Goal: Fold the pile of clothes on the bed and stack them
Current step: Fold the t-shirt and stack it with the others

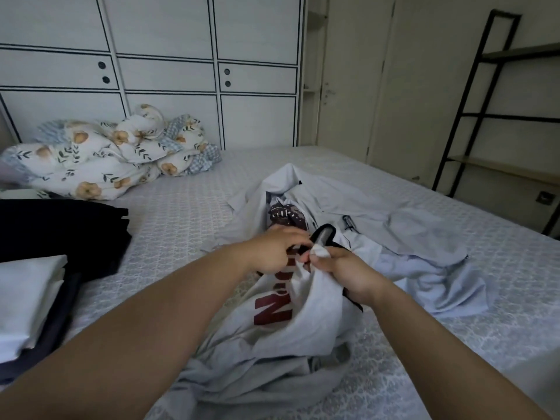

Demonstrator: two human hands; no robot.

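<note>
White tee with dark red lettering [288,298] sits mid-bed, bunched, part lifted off the sheet. Both hands on it near the black-trimmed collar [322,234]: left hand [277,250] has its grip curled into the fabric over the print, right hand [342,271] has its grip pinching a fold of white cloth just right of the left, the two hands almost touching. Under and behind the tee: a loose pile of pale blue-grey garments [394,219] spreading right and toward the far edge, plus a grey piece [272,380] at the near side. Left of the tee, well apart: folded stack, white item [27,295] on top of dark ones, and a black folded garment [60,228] just behind it. Further back-left of the tee, against the white panelled wall: crumpled floral duvet [106,159]. All on the bed [181,213] with its grey patterned sheet. Far right of the tee, off the bed: black ladder shelf [472,116].
</note>
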